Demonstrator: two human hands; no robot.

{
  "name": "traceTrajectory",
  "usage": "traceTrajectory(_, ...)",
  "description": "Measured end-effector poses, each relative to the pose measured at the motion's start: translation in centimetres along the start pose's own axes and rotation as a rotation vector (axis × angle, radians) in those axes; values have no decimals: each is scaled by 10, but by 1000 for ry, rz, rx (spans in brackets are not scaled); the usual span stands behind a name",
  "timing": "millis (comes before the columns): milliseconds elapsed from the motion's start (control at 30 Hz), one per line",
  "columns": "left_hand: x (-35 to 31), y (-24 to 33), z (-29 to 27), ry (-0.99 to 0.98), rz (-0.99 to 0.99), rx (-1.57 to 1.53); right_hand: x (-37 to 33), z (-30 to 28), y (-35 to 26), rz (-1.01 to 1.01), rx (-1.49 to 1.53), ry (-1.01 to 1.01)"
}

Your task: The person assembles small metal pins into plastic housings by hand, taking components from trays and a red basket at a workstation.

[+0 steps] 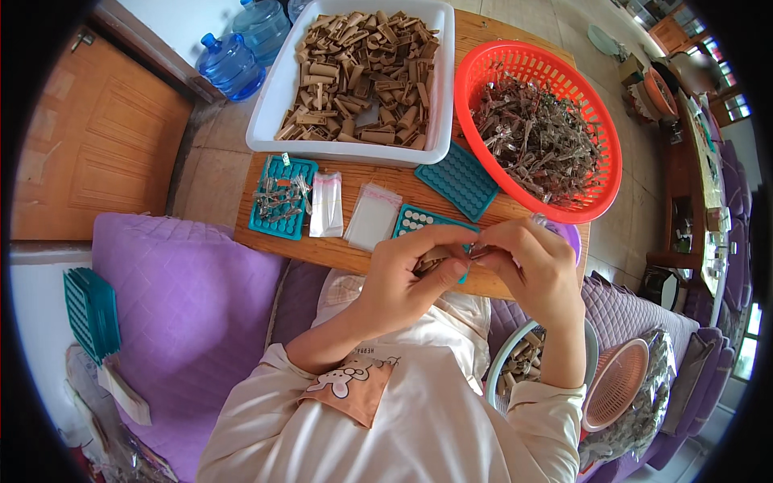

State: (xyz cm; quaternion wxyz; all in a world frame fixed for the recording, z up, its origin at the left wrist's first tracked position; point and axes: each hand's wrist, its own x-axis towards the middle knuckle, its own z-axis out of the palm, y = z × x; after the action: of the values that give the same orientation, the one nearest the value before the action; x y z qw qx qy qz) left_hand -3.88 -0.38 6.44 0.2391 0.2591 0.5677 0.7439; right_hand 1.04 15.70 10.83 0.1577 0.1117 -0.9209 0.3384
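My left hand (407, 274) is closed around several brown, trough-shaped pieces (432, 259) that show between thumb and fingers. Its fingertips meet those of my right hand (539, 262), which is closed in a pinch on something small and shiny, too hidden to name. Beneath both hands, at the table's near edge, lies a teal tray (415, 219) with round white pieces in its cells. Clear plastic bags (374, 219) lie left of that tray. A purple round container (568, 233) is partly covered by my right hand.
A white tub (346, 150) of brown pieces and a red basket (483, 171) of dark wrapped strips stand on the wooden table (263, 241). Another teal tray (308, 229) holds metallic bits. At lower right are a pale basket (494, 374) and a pink basket (616, 390). Purple sofa seats (185, 282) flank me.
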Motion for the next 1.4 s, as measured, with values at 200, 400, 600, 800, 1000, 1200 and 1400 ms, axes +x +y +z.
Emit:
traceTrajectory(200, -6, -4, -4, 5, -68, 105, -6, 3, -8, -99, -96, 8)
traceTrajectory(400, -9, -14, -4, 62, -14, 60, -9, 6, -9, -21, -83, 48)
traceTrajectory(600, -8, -19, -12, 6, -55, -530, -12, 17, -10, 120, 163, 142)
traceTrajectory(800, -16, -25, 2, 225, 55, -472, -11, 47, -21, 141, 281, 275)
traceTrajectory(1000, -23, -28, -8, 87, 53, -490, -16, 57, -29, 144, 199, 320)
traceTrajectory(1200, -23, -28, -6, 102, -7, -505, -25, 59, -25, 133, 290, 392)
traceTrajectory(1400, -21, -28, -2, 71, -27, -471, -29, 60, -27, 194, 265, 395)
